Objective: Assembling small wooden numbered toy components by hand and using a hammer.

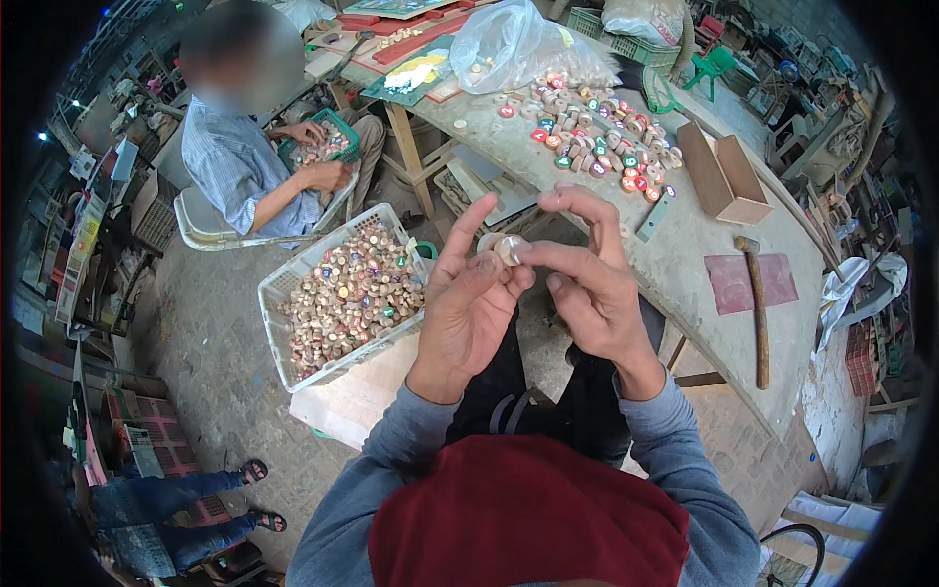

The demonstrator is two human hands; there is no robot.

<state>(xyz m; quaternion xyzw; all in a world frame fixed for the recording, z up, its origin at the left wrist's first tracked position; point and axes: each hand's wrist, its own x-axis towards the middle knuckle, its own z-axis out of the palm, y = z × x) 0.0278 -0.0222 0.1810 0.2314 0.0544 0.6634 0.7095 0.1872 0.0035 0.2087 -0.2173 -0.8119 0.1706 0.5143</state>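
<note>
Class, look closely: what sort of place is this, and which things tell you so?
Probably a small craft workshop: a white basket of little wooden discs, painted discs spread on the worn workbench, and a hammer.
</note>
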